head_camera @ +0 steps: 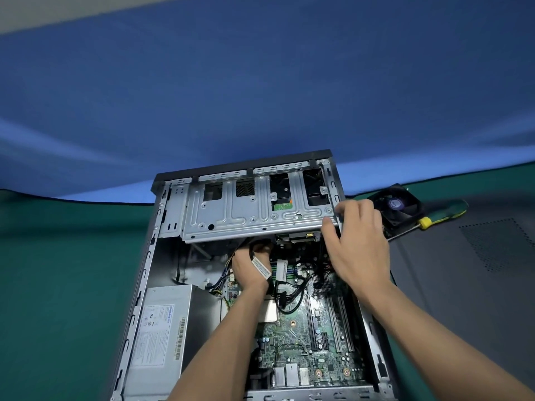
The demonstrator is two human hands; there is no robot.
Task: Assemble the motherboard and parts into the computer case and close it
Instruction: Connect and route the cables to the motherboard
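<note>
My right hand [357, 241] pinches the right end of the drive cage [254, 206], whose long axis spans the far end of the computer case [139, 285]; my left hand [251, 267] reaches beneath it, fingers hidden, so I cannot tell its grip; the cables [285, 296] there lie over the motherboard [301, 340], nearer my left.

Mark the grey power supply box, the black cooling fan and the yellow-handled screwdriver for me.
Grey metal power supply box [157, 328], head view, on its labelled top face.
Black square cooling fan [398, 205], head view, on its hub.
Yellow-handled screwdriver [425, 222], head view, on the yellow collar.
</note>
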